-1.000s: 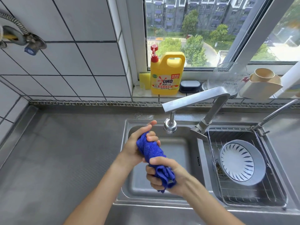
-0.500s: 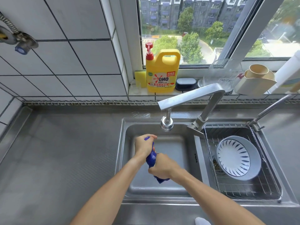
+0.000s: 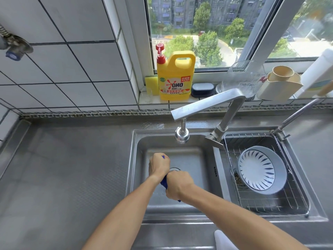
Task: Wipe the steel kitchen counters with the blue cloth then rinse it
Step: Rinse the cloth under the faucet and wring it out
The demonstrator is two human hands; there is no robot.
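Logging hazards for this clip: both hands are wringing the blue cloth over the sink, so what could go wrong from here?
1. Left hand and right hand hide most of the blue cloth; wrung water may splash the wiped counter.
2. Raised hands could knock the faucet head directly above.

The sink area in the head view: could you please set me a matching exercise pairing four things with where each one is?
Things:
1. blue cloth
2. yellow detergent bottle
3. bowl
4. tap spout

Places:
A. in the wire basket of the right basin
B. on the window sill
C. clenched between the left hand and right hand
D. above the left basin

Pairs: 1-C, 2-B, 3-A, 4-D
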